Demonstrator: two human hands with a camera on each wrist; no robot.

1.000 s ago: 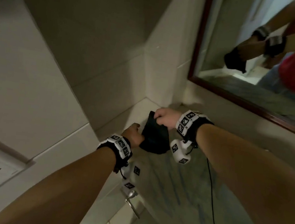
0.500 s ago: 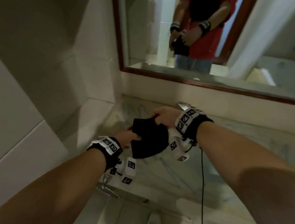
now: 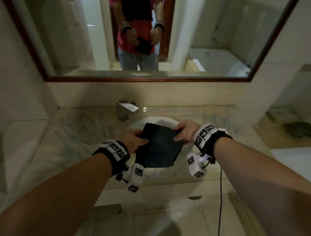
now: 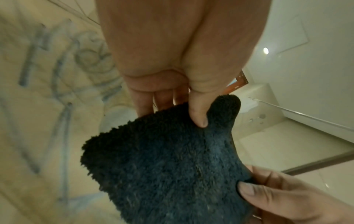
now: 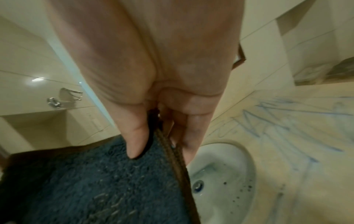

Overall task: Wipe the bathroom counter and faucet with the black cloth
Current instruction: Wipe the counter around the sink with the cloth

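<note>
A black fleecy cloth (image 3: pixel 159 146) hangs spread between both hands above the white basin (image 3: pixel 162 121). My left hand (image 3: pixel 135 140) pinches its left edge, thumb on top (image 4: pixel 198 116). My right hand (image 3: pixel 185 130) pinches the upper right corner, thumb over the hem (image 5: pixel 137 142). The cloth (image 4: pixel 168 163) fills the lower part of both wrist views (image 5: pixel 99 186). The beige marble counter (image 3: pixel 82 134) carries blue scribble marks (image 5: pixel 287 125). A square chrome faucet (image 3: pixel 126 109) stands behind the basin, left of the hands.
A wood-framed mirror (image 3: pixel 127 81) hangs above the counter and reflects the person. Tiled walls close in at left (image 3: pixel 6 99) and right. A dark object lies in a recess (image 3: pixel 300 129) at far right. The basin drain (image 5: pixel 198 185) shows under the cloth.
The view has swung from the left wall corner to face the mirror and basin. Both hands have carried the cloth over the sink and spread it wider between them.
</note>
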